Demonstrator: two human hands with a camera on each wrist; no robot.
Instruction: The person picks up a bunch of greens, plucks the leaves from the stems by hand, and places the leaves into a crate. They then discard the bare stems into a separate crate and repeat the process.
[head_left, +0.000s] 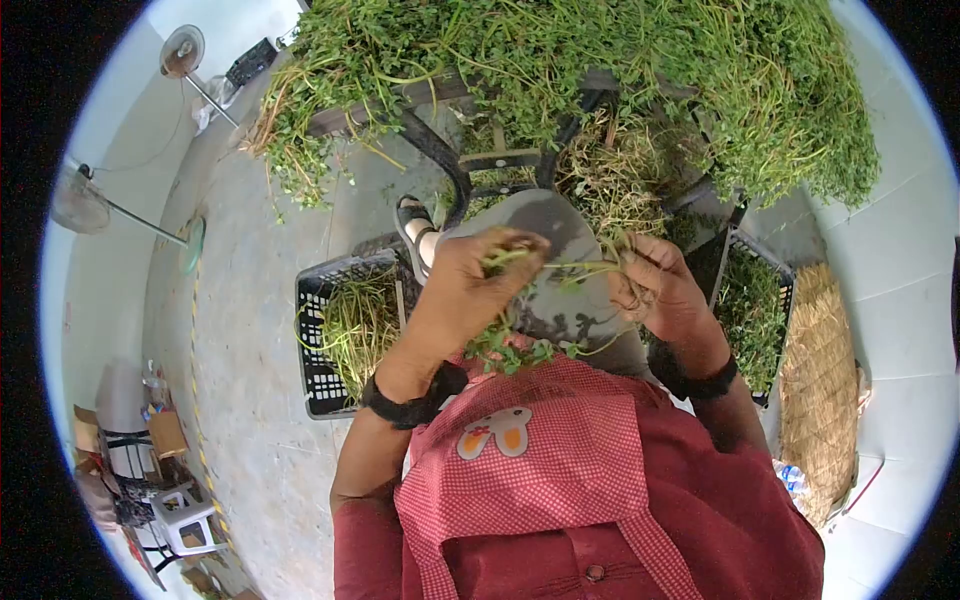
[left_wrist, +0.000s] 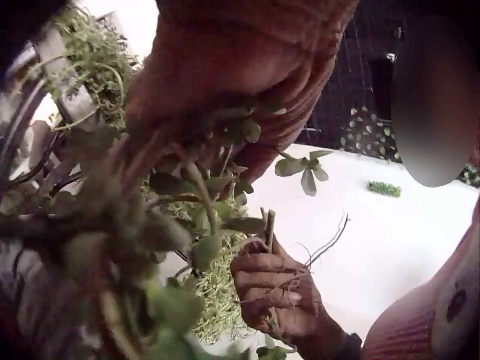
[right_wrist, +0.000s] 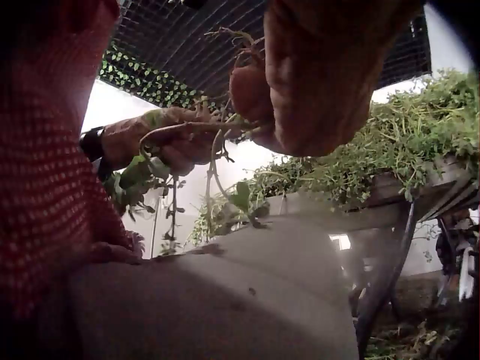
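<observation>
Over the lap, my left hand (head_left: pixel 465 290) grips a small bunch of leafy green stems (head_left: pixel 515 352), whose oval leaves hang below the palm. A thin pale stem (head_left: pixel 582 267) stretches between the two hands. At its other end, my right hand (head_left: pixel 668 287) pinches the stem between thumb and curled fingers. Thin brownish roots (right_wrist: pixel 238 37) stick out past the right hand's fingers in the right wrist view. From the left wrist, leaves partly cover the left hand (left_wrist: pixel 240 75), while the right hand (left_wrist: pixel 277 289) shows curled round a cut-looking stem end (left_wrist: pixel 270 229).
A large heap of greens (head_left: pixel 560 60) covers the table ahead. Black crates of stems stand on the left (head_left: pixel 308 345) and right (head_left: pixel 790 290). Below the table lies a drier pile (head_left: pixel 620 175). Fans (head_left: pixel 183 50) and a white stool (head_left: pixel 188 520) stand at left.
</observation>
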